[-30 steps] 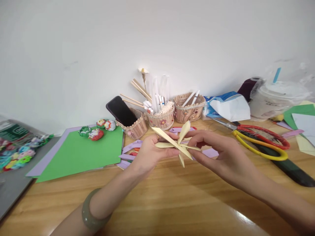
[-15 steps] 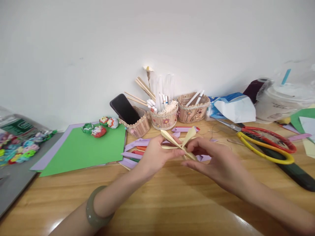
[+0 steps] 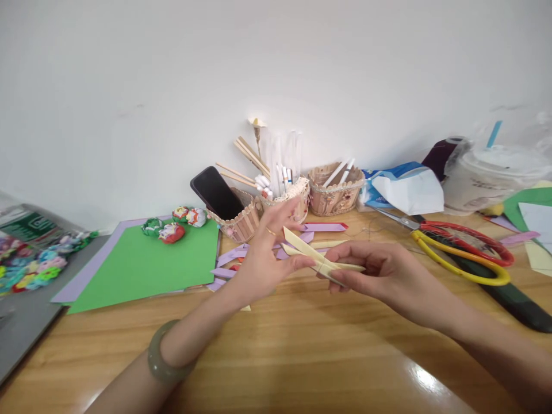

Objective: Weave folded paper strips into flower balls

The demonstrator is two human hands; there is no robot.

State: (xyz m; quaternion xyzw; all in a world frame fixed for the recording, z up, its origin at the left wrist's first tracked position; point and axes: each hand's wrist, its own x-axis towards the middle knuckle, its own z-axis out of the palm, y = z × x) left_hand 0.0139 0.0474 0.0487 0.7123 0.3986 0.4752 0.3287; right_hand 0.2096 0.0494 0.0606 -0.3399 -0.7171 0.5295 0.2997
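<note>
Folded pale-yellow paper strips (image 3: 308,251) cross one another above the table, narrow and pointed at the ends. My right hand (image 3: 375,267) is closed on them, thumb on the near side and fingers behind. My left hand (image 3: 267,261) has its fingers raised and spread away from the thumb, whose tip touches the strips near the crossing. Behind and below the hands lie folded purple strips (image 3: 228,272) and a red-and-purple strip (image 3: 324,227), partly covered by my left hand.
Green paper sheets (image 3: 159,270) with small flower-like pieces lie left. Wooden-stick baskets (image 3: 336,192) stand along the wall, one holding a phone (image 3: 218,192). Right are scissors with red and yellow handles (image 3: 461,270) and a lidded cup (image 3: 487,178). A grey board (image 3: 26,339) borders the left.
My left fingers have lifted and spread from the yellow paper. The strips, which stood up in a V, now lie flatter and crossed in my right hand.
</note>
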